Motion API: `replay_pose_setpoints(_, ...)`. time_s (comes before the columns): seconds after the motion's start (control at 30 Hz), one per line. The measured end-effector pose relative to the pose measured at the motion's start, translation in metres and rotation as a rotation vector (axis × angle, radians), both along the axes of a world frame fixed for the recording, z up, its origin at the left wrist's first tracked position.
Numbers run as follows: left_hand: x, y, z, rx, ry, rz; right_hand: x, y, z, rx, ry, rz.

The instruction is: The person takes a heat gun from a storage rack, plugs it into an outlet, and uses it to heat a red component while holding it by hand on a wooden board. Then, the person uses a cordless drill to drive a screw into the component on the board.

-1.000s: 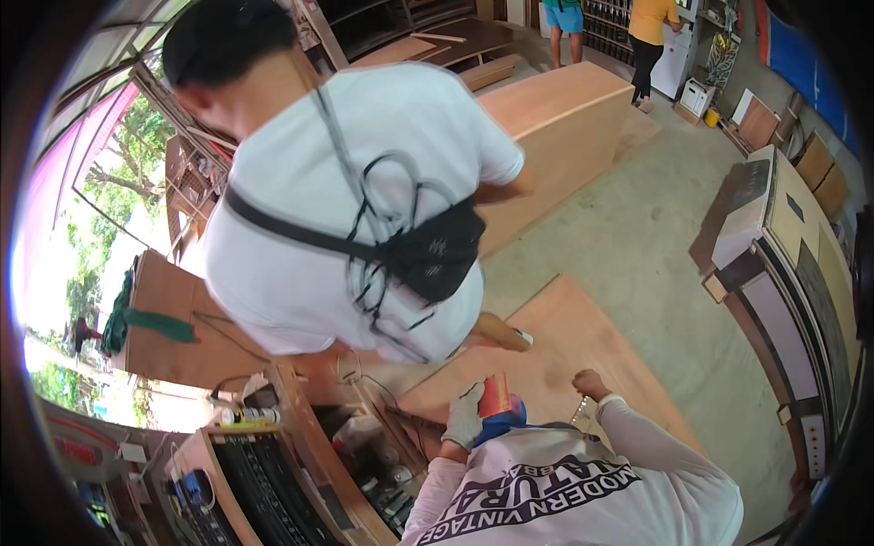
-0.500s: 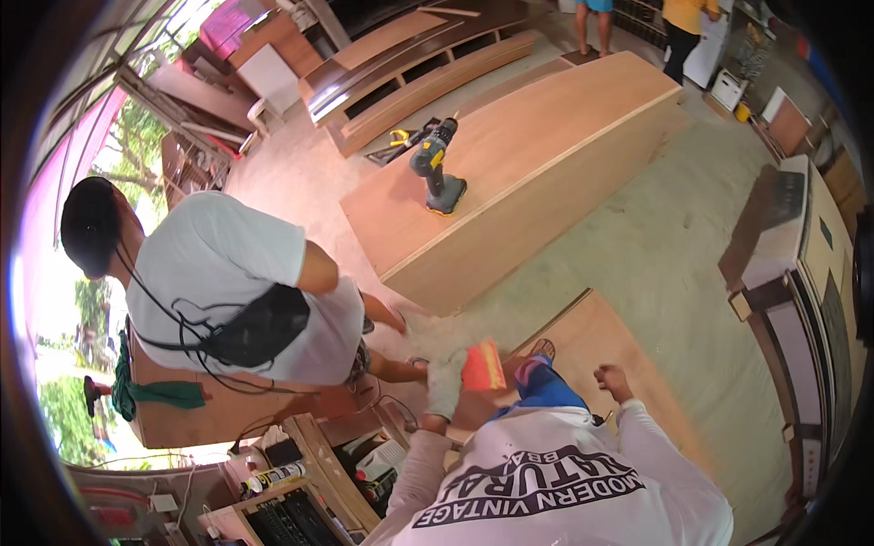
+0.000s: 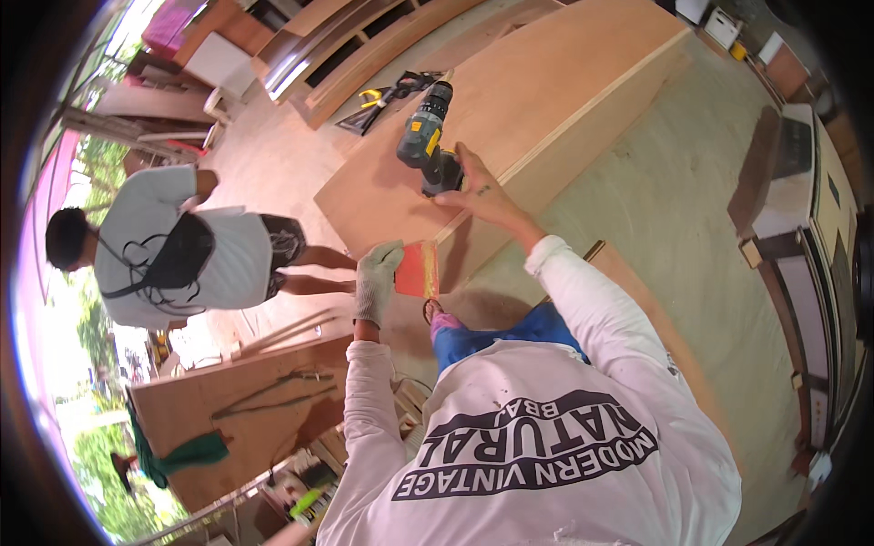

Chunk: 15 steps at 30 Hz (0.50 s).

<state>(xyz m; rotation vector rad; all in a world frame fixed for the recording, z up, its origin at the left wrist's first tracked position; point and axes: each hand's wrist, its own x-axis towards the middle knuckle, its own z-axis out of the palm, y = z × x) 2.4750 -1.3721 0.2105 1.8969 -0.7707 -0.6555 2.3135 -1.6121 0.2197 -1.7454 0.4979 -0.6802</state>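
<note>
One gloved left hand (image 3: 376, 280) gripped a red box (image 3: 413, 270); the right hand (image 3: 489, 197) spread around the base of the drill (image 3: 420, 140).

We recorded: one smooth grey concrete floor (image 3: 655, 237); one long, pale, panelled cabinet (image 3: 790, 309), right; green leafy foliage (image 3: 137, 514), daylit, left.

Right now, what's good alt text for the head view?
Someone's bare right grip is at the base of a drill on a wooden box; the gloved left grip holds a flat red object. Another person stands left.
</note>
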Motion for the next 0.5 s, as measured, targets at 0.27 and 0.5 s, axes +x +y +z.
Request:
replay_pose_setpoints(0.27, 0.080, -0.060, -0.031, 0.200, 0.191, -0.445, 0.116, 0.024, -0.030, 0.184, -0.376, -0.595)
replay_pose_setpoints(0.5, 0.089, -0.085, -0.082, -0.030, -0.175, -0.887, 0.038, 0.065, -0.015, 0.350, -0.451, -0.759)
